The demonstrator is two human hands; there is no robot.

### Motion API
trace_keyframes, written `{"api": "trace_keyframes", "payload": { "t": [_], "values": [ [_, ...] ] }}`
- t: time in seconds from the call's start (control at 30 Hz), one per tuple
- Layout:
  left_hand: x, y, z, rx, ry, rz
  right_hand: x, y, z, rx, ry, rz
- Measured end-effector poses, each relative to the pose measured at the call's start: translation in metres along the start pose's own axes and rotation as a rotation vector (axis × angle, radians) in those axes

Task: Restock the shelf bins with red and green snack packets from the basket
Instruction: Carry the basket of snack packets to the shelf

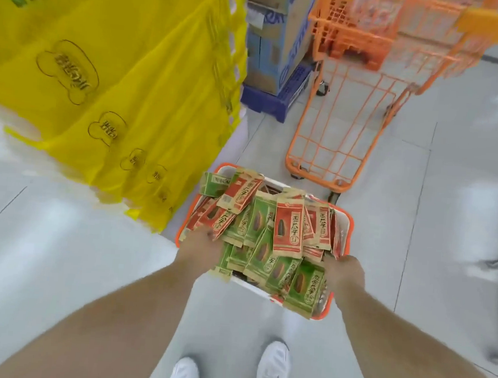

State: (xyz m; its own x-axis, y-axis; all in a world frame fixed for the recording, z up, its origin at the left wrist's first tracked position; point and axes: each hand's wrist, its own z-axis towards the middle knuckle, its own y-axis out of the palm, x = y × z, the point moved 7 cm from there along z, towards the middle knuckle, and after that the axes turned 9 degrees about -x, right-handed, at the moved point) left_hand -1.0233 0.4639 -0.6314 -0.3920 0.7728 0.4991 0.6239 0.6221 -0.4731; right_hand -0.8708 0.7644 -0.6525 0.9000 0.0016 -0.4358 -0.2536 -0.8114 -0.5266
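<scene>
Both forearms are bare from the bottom corners of the frame up to the wrists, with no sleeve, watch or band showing on either. The left hand point(200, 246) and the right hand point(343, 272) wear no gloves or rings that can be made out. At six o'clock sit two white shoes point(272, 369), smooth-toed and blurred, their laces not readable.

Your left hand point(200, 246) and right hand point(343, 271) bury their fingers among the packets point(268, 235), so their grip is unreadable. The heap hides most of the basket point(347, 223).
</scene>
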Motion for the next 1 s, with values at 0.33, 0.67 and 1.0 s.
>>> {"api": "trace_keyframes", "payload": {
  "t": [0.33, 0.67, 1.0],
  "values": [
    [-0.05, -0.035, 0.165, 0.272, -0.118, 0.071, 0.057, 0.064, 0.135, 0.318, 0.296, 0.027],
    [-0.096, -0.032, 0.226, 0.206, -0.209, -0.332, 0.07, 0.072, 0.14, 0.417, 0.223, 0.092],
    [-0.151, 0.015, 0.128, 0.487, -0.635, -0.629, -0.15, 0.072, 0.148, 0.227, -0.419, -0.437]
  ]
}}
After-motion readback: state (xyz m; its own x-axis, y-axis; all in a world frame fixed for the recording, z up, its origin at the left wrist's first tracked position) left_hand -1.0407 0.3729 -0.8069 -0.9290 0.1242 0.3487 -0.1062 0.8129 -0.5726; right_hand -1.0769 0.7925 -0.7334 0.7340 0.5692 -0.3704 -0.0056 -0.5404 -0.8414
